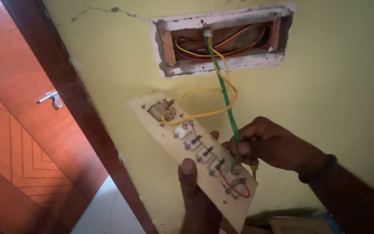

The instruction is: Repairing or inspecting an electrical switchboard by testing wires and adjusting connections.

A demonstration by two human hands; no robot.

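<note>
Switch plate (182, 143), back side up w/ switch terminals showing, sits clamped in my left hand (195, 195) from below. Right hand (267, 145) pinches green wire (224, 93) just above plate; yellow wire (204, 113) loops up to wall box (221, 39) overhead.

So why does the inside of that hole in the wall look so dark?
Head view: the wall opening is shaded, since light barely reaches inside; the yellow wall is evenly lit, without glare; the switch plate and both hands look slightly soft, and the orange door at the left glows warmly.
</note>
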